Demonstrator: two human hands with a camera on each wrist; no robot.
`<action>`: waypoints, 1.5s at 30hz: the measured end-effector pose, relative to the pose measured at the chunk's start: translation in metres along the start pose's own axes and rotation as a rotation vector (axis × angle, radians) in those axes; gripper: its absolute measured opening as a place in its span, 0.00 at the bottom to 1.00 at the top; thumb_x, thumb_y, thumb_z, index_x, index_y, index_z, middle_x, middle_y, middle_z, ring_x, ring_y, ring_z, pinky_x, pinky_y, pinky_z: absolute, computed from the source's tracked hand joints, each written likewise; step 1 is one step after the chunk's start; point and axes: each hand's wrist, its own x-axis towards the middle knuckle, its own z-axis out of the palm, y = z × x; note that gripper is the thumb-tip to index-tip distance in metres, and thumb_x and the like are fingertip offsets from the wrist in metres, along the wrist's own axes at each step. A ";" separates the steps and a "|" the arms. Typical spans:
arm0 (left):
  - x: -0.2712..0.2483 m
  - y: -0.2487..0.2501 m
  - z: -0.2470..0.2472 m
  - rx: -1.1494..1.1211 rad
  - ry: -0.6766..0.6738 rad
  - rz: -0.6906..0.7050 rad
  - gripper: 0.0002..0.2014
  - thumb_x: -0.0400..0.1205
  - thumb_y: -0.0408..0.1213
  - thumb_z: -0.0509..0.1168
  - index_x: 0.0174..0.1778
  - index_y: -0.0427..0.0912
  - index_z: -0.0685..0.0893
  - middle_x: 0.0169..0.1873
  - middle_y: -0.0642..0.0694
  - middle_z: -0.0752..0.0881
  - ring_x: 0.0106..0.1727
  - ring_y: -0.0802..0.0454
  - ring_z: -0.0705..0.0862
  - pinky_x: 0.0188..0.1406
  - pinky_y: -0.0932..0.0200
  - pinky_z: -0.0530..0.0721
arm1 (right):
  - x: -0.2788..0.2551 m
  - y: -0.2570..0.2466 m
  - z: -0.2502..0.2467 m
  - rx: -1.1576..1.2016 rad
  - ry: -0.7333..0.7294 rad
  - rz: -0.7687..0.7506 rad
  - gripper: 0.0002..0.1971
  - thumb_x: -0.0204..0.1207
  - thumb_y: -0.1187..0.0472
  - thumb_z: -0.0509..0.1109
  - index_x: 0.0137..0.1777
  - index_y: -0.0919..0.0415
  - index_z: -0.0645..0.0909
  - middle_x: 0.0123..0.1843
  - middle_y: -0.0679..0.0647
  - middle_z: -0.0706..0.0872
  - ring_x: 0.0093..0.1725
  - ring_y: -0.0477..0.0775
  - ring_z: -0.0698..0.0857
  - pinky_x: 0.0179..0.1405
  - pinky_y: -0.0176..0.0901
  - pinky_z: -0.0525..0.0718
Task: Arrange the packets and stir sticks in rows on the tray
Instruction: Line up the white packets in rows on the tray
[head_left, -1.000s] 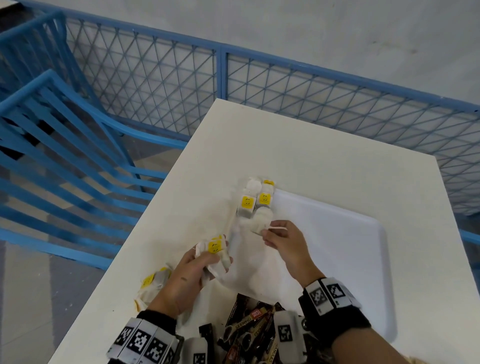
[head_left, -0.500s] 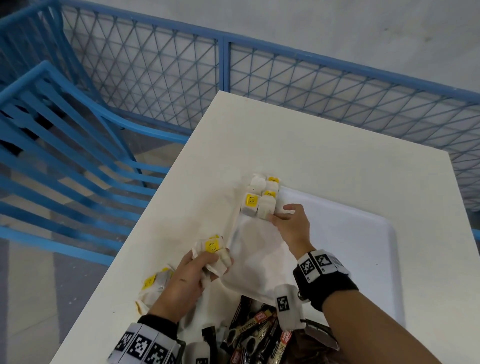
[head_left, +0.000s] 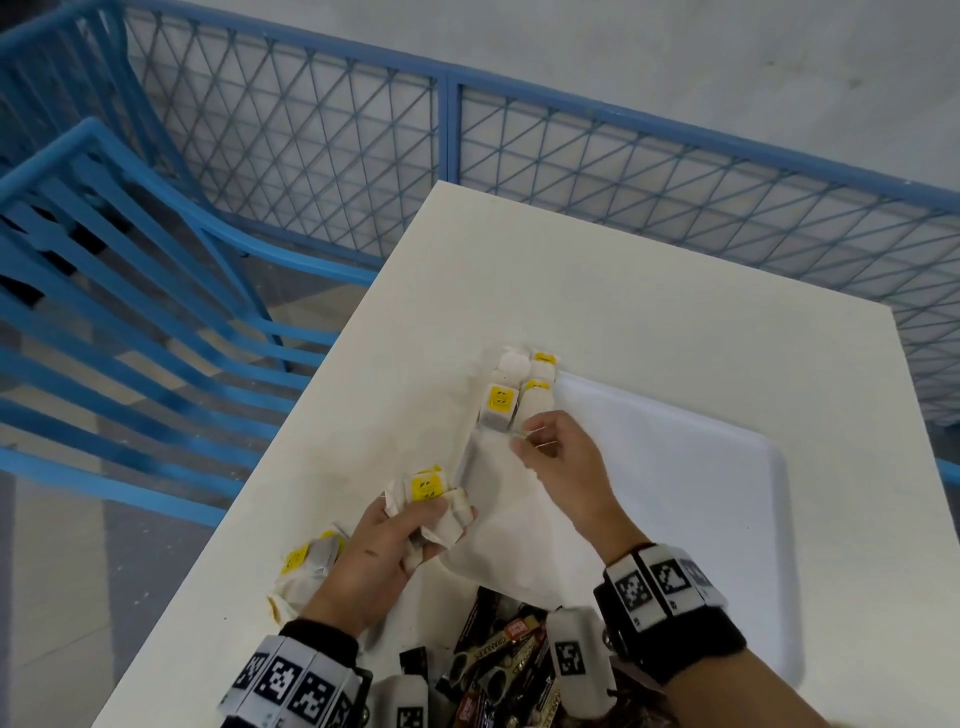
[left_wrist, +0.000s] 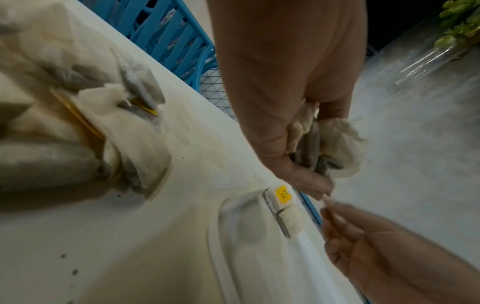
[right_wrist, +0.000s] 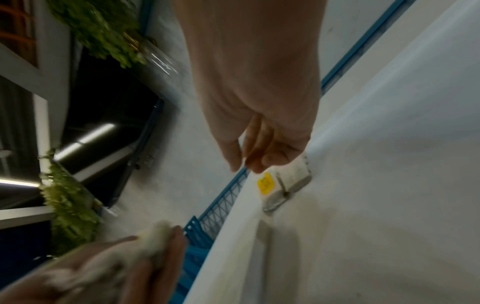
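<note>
A white tray (head_left: 727, 519) lies on the white worktop (head_left: 649, 291), and a few tea packets with yellow tags, the row (head_left: 519, 397), sit in its far left corner. The right hand (head_left: 563, 465) is just beside the row, fingers loosely curled, thumb and forefinger close together; whether they pinch a string or nothing, I cannot tell. The left hand (head_left: 387, 551) grips a crumpled bunch (head_left: 434, 506) of the same packets above the tray's left edge. More packets lie in a heap (head_left: 306, 571) on the worktop left of that hand. At the near edge dark sachets (head_left: 498, 670) are piled, partly hidden by both wrists. A blue mesh fence (head_left: 519, 156) stands behind the worktop and a blue chair (head_left: 130, 291) to its left.

The left wrist view shows the heap (left_wrist: 98, 127) close up and blurred, the bunch (left_wrist: 330, 142) squeezed in the fist, and the row (left_wrist: 283, 205) against the tray's rim. The right wrist view shows the fingertips (right_wrist: 257, 162) nearly meeting above the row (right_wrist: 283, 185), and also green plants (right_wrist: 72, 205) beyond the fence, which the head view lacks.
</note>
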 end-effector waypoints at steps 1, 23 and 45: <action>0.000 0.000 0.000 0.003 0.001 0.001 0.10 0.75 0.28 0.63 0.51 0.34 0.84 0.47 0.33 0.88 0.49 0.40 0.88 0.52 0.50 0.86 | -0.011 -0.006 0.000 0.009 -0.110 -0.039 0.09 0.71 0.62 0.76 0.45 0.52 0.79 0.40 0.45 0.83 0.37 0.42 0.80 0.40 0.35 0.78; -0.014 -0.005 -0.012 0.251 -0.025 0.115 0.24 0.60 0.48 0.77 0.49 0.40 0.85 0.31 0.46 0.83 0.35 0.56 0.81 0.32 0.67 0.81 | -0.059 -0.015 0.014 0.055 -0.364 -0.069 0.08 0.81 0.58 0.64 0.44 0.60 0.81 0.38 0.57 0.85 0.37 0.51 0.83 0.44 0.49 0.84; -0.003 0.006 -0.030 -0.161 0.100 0.087 0.12 0.83 0.33 0.53 0.53 0.39 0.82 0.39 0.44 0.80 0.34 0.52 0.85 0.35 0.66 0.85 | -0.003 0.008 0.031 0.288 0.021 0.299 0.07 0.73 0.71 0.71 0.43 0.59 0.79 0.38 0.54 0.85 0.35 0.50 0.83 0.36 0.37 0.83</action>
